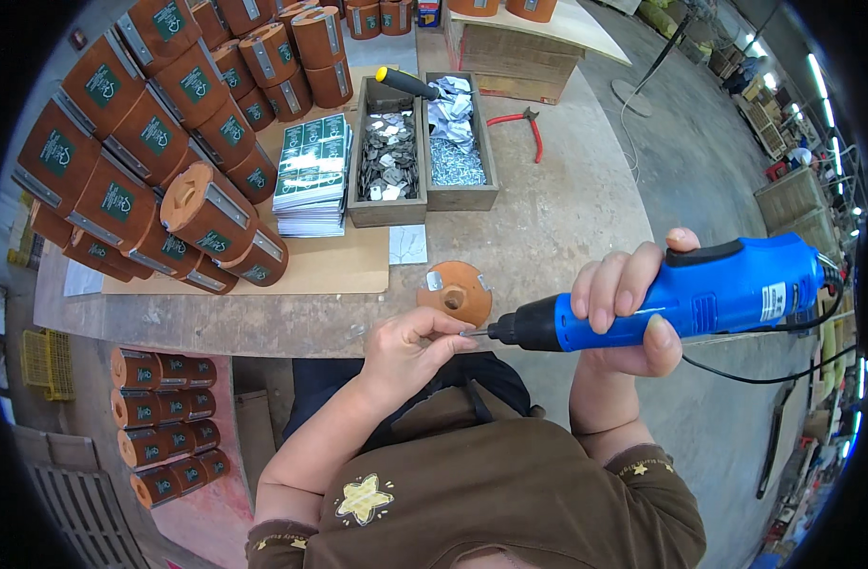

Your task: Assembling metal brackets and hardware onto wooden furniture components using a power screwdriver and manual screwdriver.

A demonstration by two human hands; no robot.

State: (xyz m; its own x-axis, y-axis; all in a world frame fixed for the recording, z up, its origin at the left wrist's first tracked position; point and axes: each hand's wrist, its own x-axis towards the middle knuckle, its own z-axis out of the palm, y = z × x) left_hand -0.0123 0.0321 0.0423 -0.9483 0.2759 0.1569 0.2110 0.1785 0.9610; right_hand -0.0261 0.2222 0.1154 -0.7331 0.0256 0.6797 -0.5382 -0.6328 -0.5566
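My right hand is wrapped round a blue electric screwdriver with a black nose, held level and pointing left. At the tip of its bit, my left hand pinches with thumb and forefinger; what lies between them is too small to make out, perhaps only the bit's end. Just beyond my hands, near the table's front edge, a round terracotta-coloured piece with a central hole and small metal plates at its rim rests on the table. Its near edge is partly behind my left hand.
Stacked terracotta cylinders with green labels fill the left. Beside them stand a pile of green-and-white labels and wooden boxes of metal plates and screws, with a yellow-handled screwdriver across them. Red-handled pliers lie right. A black cord trails.
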